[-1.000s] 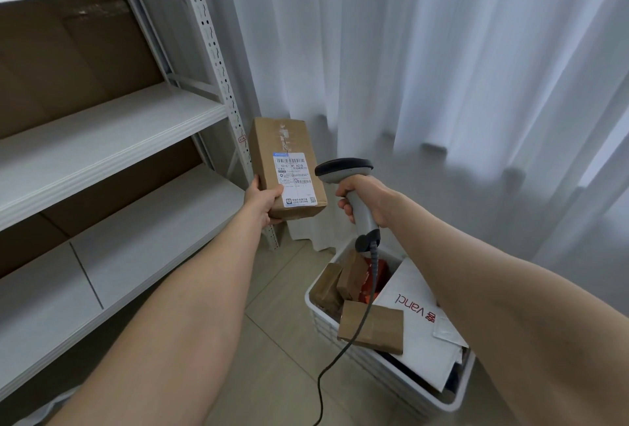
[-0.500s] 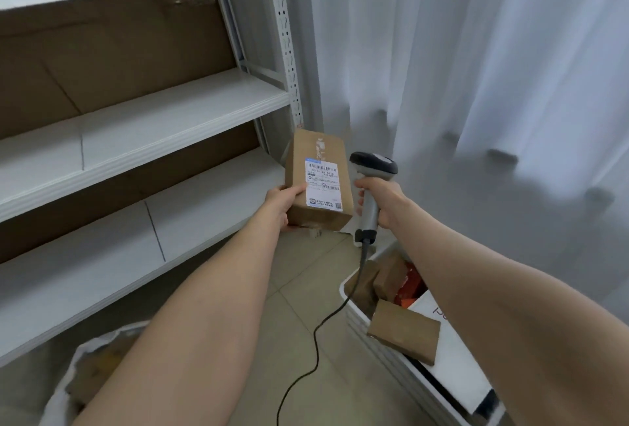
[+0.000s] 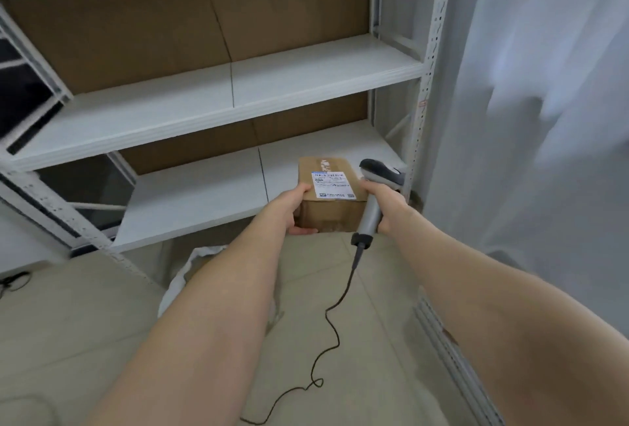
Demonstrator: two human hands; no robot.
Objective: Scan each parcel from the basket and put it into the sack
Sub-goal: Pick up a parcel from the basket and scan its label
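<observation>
- The left hand (image 3: 289, 213), just left of the frame's centre, grasps a brown cardboard parcel (image 3: 335, 216). The thumb lies over the top left edge and the fingers curl under the near bottom edge.
- The parcel is held in the air at the centre of the frame, in front of the lowest shelf (image 3: 204, 194) of a white metal rack. Its top face is turned up toward the camera.
- A white shipping label (image 3: 333, 185) with a blue strip and printed codes sits on the right part of that top face.
- The right hand (image 3: 389, 208), just right of centre, is clenched round the grey handle of a barcode scanner (image 3: 377, 172). The scanner's dark-topped head is just beside the parcel's right edge, next to the label.
- A black cable (image 3: 352, 270) drops from the foot of the handle and snakes down over the pale tiled floor (image 3: 85, 323) to the bottom centre.
- The white rim of the sack (image 3: 185, 272) shows on the floor at lower centre, mostly hidden behind the left forearm.
- A ribbed white wall of the basket (image 3: 442, 340) peeks out at lower right, beside the right forearm.
- A white curtain (image 3: 544, 85) fills the right side, and brown cardboard backs the rack.
</observation>
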